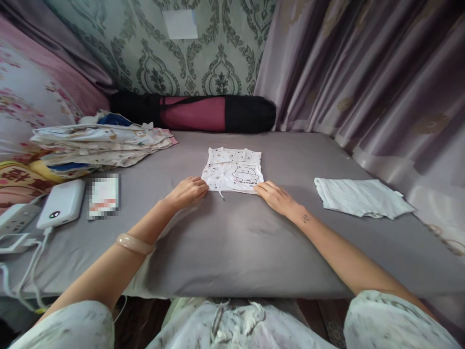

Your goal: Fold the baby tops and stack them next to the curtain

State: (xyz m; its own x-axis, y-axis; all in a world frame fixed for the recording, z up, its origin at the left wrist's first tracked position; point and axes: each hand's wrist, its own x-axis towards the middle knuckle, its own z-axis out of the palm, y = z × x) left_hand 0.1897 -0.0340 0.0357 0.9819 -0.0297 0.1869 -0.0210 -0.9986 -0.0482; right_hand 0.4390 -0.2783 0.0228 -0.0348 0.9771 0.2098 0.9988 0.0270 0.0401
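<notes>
A small white garment [232, 169] with a printed cartoon animal and scattered dots lies folded into a rough square on the grey sheet [240, 252]. A short string hangs from its near edge. My left hand [189, 192] pinches the near left corner, fingers closed on the cloth. At the near right corner, my right hand [276, 196] has its fingers pressed together on the fabric. The fingertips are partly hidden, but both hands touch the garment.
A folded white cloth [363, 198] lies at the right. Stacked clothes [105, 143] sit at the left, near a white power bank [61, 203], a power strip [16, 218] and a blurred packet [104, 196]. Along the wall rests a black and maroon roll bag [192, 114].
</notes>
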